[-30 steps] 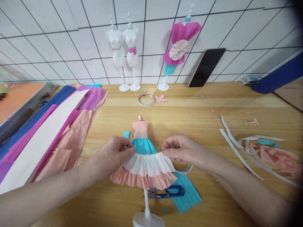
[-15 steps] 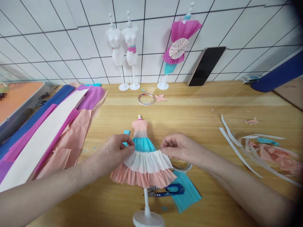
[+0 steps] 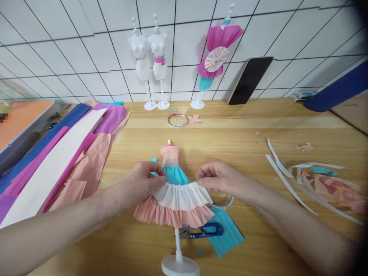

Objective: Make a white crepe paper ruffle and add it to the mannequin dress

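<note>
Near the desk's front edge, the left hand [image 3: 142, 184] and right hand [image 3: 220, 178] are pinching, it seems, the white tier [image 3: 184, 195] of the paper dress [image 3: 175, 191], fitting it; pressing evenly looks needed next.

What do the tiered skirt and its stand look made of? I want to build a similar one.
The tiered skirt looks like crepe paper, matte, with fine crinkled pleats; both hands pinch its white layer. The stand seems glossy white moulded plastic, probably like the bare mannequins by the wall. The table looks like pale varnished wood, with visible grain.

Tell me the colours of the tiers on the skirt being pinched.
Head view: the skirt runs teal at the top, white in the middle, peach at the bottom.
</note>
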Demonstrator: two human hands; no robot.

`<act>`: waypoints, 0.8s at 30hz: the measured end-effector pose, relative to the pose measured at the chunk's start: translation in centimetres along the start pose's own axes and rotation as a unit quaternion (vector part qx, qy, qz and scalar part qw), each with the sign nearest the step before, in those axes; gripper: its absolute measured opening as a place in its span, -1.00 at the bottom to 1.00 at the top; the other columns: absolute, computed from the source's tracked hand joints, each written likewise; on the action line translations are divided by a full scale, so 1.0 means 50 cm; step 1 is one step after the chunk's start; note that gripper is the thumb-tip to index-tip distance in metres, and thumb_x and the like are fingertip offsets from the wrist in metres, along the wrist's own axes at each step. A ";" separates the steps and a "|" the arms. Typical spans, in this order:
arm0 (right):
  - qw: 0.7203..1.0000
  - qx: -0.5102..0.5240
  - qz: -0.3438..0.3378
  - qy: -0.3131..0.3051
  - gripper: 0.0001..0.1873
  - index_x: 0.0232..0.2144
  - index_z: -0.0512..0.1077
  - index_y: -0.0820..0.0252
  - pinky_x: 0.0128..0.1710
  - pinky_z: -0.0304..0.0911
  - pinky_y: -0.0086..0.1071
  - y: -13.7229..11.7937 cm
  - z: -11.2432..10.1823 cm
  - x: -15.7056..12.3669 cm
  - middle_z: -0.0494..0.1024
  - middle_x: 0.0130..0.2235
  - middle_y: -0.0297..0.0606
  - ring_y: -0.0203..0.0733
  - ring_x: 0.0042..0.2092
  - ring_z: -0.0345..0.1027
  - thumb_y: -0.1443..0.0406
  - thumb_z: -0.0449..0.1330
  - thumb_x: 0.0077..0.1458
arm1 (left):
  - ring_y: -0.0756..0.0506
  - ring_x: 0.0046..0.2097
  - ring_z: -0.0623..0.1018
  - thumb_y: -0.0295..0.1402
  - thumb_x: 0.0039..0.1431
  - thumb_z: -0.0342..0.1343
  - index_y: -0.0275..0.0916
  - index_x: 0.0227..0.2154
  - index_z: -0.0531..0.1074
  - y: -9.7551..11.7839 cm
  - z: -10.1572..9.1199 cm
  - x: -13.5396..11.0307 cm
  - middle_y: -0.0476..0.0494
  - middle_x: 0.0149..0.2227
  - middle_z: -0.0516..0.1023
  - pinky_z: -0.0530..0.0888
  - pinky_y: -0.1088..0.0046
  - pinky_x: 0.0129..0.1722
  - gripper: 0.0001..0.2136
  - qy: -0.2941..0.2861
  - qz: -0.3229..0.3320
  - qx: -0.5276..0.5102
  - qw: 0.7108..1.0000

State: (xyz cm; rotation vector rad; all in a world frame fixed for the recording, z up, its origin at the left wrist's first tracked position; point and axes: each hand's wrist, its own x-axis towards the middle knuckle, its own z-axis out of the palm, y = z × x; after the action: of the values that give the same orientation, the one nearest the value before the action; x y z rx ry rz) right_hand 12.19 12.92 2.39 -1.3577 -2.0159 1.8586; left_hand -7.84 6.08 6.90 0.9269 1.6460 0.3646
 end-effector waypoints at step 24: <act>0.995 -0.084 -0.037 0.039 -0.88 -0.65 0.34 0.21 -0.56 0.03 -0.46 0.023 0.005 0.009 0.30 -0.64 -0.42 -0.33 -0.53 0.13 0.30 0.13 -0.18 | 0.16 -0.72 0.03 -0.43 0.04 0.05 -0.28 -0.46 0.33 0.007 0.003 -0.003 0.20 -0.75 0.16 -0.02 0.64 -0.71 -0.97 0.011 0.003 0.015 1.000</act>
State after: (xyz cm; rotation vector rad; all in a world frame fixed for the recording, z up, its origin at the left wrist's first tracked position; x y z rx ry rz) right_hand 12.39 12.88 1.14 -1.3498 -2.1932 1.6111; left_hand -7.58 6.16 7.18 0.9527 1.6733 0.3563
